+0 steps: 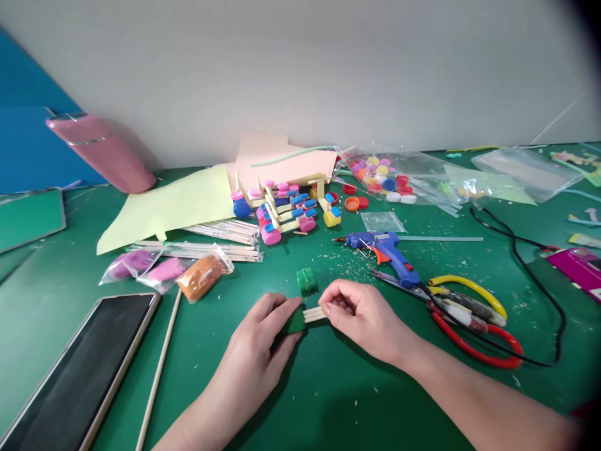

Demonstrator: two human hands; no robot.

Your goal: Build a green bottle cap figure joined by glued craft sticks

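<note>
My left hand (267,338) is closed on a dark green piece (295,321), gripped by its edges between thumb and fingers; its exact kind is partly hidden. From its right side run a few short wooden sticks (313,314), lying side by side. My right hand (361,316) pinches the other end of these sticks between thumb and fingertips. Just beyond both hands stands a green bottle cap (307,281), touching neither.
A blue glue gun (385,244), scissors (474,313) and black cord (558,300) lie right. Small stick-and-cap models (286,210) stand behind. At left are a phone (84,369), a long stick (159,369), bagged clay (201,275) and a pink bottle (103,150).
</note>
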